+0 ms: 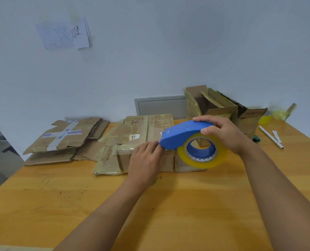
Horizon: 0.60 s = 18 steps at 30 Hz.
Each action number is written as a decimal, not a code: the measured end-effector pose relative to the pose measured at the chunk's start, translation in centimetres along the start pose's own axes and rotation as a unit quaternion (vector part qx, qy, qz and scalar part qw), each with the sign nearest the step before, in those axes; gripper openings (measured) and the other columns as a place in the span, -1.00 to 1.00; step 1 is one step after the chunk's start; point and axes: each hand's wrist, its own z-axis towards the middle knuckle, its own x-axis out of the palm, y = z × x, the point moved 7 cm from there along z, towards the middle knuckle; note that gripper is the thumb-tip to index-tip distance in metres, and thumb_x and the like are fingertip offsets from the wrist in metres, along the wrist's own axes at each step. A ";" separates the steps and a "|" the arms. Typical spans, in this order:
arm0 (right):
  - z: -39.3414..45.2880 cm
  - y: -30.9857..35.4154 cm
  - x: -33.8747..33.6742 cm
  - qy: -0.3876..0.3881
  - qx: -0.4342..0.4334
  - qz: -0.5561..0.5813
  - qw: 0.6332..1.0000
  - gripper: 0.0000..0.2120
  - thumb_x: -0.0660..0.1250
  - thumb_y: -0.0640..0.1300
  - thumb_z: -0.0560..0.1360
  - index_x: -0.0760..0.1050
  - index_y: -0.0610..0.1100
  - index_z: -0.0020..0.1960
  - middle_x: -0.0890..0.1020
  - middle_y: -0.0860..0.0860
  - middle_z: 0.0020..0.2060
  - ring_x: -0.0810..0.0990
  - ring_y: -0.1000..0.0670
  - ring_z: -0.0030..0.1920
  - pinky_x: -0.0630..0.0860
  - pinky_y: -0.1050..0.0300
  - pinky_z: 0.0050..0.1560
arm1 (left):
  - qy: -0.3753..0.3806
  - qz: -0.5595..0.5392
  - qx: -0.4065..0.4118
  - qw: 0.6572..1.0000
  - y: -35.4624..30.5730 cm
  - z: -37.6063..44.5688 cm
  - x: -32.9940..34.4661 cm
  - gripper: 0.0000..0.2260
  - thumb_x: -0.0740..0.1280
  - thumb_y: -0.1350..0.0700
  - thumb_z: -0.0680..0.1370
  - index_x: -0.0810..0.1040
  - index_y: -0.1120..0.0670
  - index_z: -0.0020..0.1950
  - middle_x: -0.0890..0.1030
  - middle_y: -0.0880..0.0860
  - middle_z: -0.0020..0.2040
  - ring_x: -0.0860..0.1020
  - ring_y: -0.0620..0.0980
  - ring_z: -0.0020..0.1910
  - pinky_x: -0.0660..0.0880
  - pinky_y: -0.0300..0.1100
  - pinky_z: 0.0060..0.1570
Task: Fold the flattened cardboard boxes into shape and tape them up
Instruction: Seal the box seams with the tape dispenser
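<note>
Tape is the business here: the right hand [223,133] curls over the blue dispenser [184,134], lifting it above the folded box [147,142] on the table [42,196], probably so the left hand [147,158] can reach its cutter end. The left fingertips meet the dispenser's nose, seemingly seeking the tape's loose end; whether they pinch anything I cannot tell. Flattened boxes [63,138] wait at left. The folded box's seam hides behind both hands.

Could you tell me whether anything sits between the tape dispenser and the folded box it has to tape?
Nothing visible does. The right hand holds the blue tape dispenser just over the folded box, and the left hand is at the dispenser's front end.
</note>
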 end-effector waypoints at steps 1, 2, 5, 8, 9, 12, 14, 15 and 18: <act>0.0 0.0 0.0 -0.003 -0.001 0.003 1.000 -0.65 0.34 0.06 0.40 0.60 0.25 0.16 0.61 0.30 0.08 0.58 0.25 0.08 0.47 0.40 -0.02 | -0.010 0.001 0.004 1.000 -0.1 0.1 0.1 -0.76 0.49 0.09 0.50 0.63 0.12 0.13 0.65 0.07 0.07 0.62 0.09 0.04 0.51 -0.04 0.01; 0.0 0.0 0.1 -0.006 -0.003 0.006 1.000 -0.66 0.33 0.04 0.40 0.59 0.23 0.17 0.62 0.33 0.05 0.58 0.25 0.08 0.47 0.43 -0.03 | -0.013 0.002 0.006 1.000 0.0 0.2 0.3 -0.80 0.47 0.09 0.53 0.63 0.12 0.12 0.65 0.07 0.06 0.61 0.08 0.04 0.49 -0.05 0.02; -0.1 -0.2 0.4 -0.008 -0.006 0.013 1.000 -0.65 0.35 0.04 0.41 0.59 0.21 0.19 0.61 0.37 0.04 0.57 0.26 0.08 0.46 0.47 -0.04 | -0.014 -0.009 0.011 1.000 0.3 0.0 1.1 -0.83 0.42 0.09 0.58 0.63 0.14 0.12 0.65 0.06 0.01 0.61 0.07 -0.02 0.49 -0.07 -0.04; -0.3 -0.5 0.1 -0.004 0.002 0.012 1.000 -0.58 0.38 0.15 0.34 0.59 0.28 0.20 0.59 0.38 0.08 0.55 0.28 0.12 0.45 0.48 -0.01 | -0.008 -0.007 0.023 1.000 0.9 0.3 1.3 -0.82 0.45 0.07 0.56 0.62 0.10 0.11 0.63 0.04 -0.07 0.60 0.07 -0.12 0.48 -0.09 -0.14; -0.4 -0.6 -0.1 0.003 0.006 0.007 1.000 -0.55 0.38 0.18 0.32 0.59 0.30 0.21 0.59 0.38 0.11 0.55 0.27 0.15 0.46 0.45 0.02 | -0.001 -0.005 0.028 1.000 1.1 0.5 1.3 -0.82 0.43 0.05 0.57 0.62 0.09 0.11 0.63 0.04 -0.07 0.59 0.06 -0.14 0.48 -0.09 -0.16; -0.8 -1.2 -0.8 0.021 0.014 -0.007 1.000 -0.54 0.38 0.19 0.30 0.58 0.33 0.21 0.58 0.39 0.15 0.56 0.27 0.17 0.50 0.41 0.02 | 0.031 -0.004 0.023 0.999 1.3 0.6 1.4 -0.81 0.30 -0.01 0.63 0.62 0.07 0.08 0.64 0.02 -0.03 0.60 0.06 -0.12 0.48 -0.08 -0.19; -1.6 -2.0 -1.9 0.015 0.018 -0.009 1.000 -0.56 0.37 0.19 0.30 0.59 0.37 0.18 0.58 0.40 0.13 0.57 0.29 0.13 0.50 0.44 -0.04 | 0.043 0.005 0.001 0.999 1.1 0.7 1.3 -0.80 0.27 -0.01 0.63 0.62 0.07 0.06 0.65 0.01 0.01 0.62 0.05 -0.09 0.49 -0.09 -0.18; -2.0 -2.5 -2.5 0.007 0.023 -0.008 1.000 -0.56 0.35 0.20 0.29 0.58 0.38 0.17 0.58 0.40 0.13 0.56 0.30 0.13 0.50 0.42 -0.03 | 0.048 0.013 -0.011 0.999 1.0 0.7 1.3 -0.83 0.31 0.02 0.62 0.62 0.07 0.05 0.66 0.01 0.01 0.63 0.05 -0.09 0.50 -0.10 -0.17; -2.9 -4.1 -3.1 0.004 0.040 -0.001 0.999 -0.53 0.34 0.19 0.27 0.58 0.38 0.18 0.58 0.39 0.13 0.55 0.28 0.14 0.45 0.27 0.07 | 0.077 0.048 -0.043 0.995 0.1 0.8 1.4 -0.86 0.46 0.13 0.52 0.61 0.08 0.06 0.64 0.04 0.00 0.62 0.07 -0.12 0.51 -0.12 -0.16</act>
